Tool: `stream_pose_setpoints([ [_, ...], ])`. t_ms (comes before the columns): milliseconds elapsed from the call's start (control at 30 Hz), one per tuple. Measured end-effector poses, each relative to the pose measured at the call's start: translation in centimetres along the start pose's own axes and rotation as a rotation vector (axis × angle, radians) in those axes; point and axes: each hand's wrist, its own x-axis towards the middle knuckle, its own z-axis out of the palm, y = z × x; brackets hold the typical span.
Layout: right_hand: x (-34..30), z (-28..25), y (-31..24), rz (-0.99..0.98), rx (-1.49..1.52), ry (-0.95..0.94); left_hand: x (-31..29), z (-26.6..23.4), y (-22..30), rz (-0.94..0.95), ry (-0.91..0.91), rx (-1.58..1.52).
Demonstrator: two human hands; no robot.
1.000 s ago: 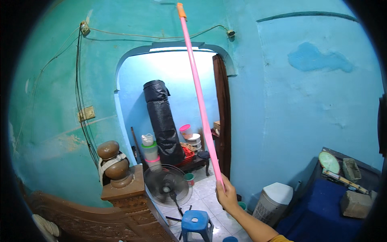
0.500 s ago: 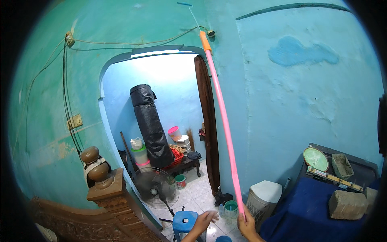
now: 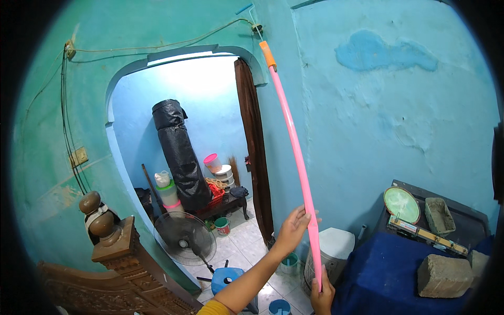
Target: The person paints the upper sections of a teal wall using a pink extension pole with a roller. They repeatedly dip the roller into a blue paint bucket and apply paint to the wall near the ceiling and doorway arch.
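A paint roller on a long pink extension pole (image 3: 294, 147) slants up from low centre right. Its orange handle (image 3: 267, 54) joins the pole at the top, and the thin blue roller head (image 3: 244, 9) is up by the wall near the corner. My left hand (image 3: 294, 227) wraps round the pole partway up, a yellow sleeve showing on that arm. Lower down, my right hand (image 3: 322, 295) grips the pole near its bottom end, which is partly covered by the fingers.
A blue stool (image 3: 226, 277), a standing fan (image 3: 185, 241) and a blue bucket (image 3: 280, 307) are below. Right are a lidded white bin (image 3: 336, 244) and a blue-draped surface (image 3: 378, 273) with a concrete block (image 3: 445, 275). A cable (image 3: 157, 48) crosses above the doorway.
My left hand has risen from beside the pole and closed round it above my right hand. The view has shifted right, and the roller head appears lower and closer to the corner.
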Motion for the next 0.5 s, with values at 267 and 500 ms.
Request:
stream_pose_setpoints([
  [267, 4.3, 3.4, -1.0, 0.083, -0.086, -0.069, 5.4, -2.8, 0.3, -0.07, -0.009, 0.001],
  [500, 7.5, 8.4, -0.5, 0.107, -0.086, -0.035, 10.3, -6.9, -0.3, -0.08, -0.032, 0.033],
])
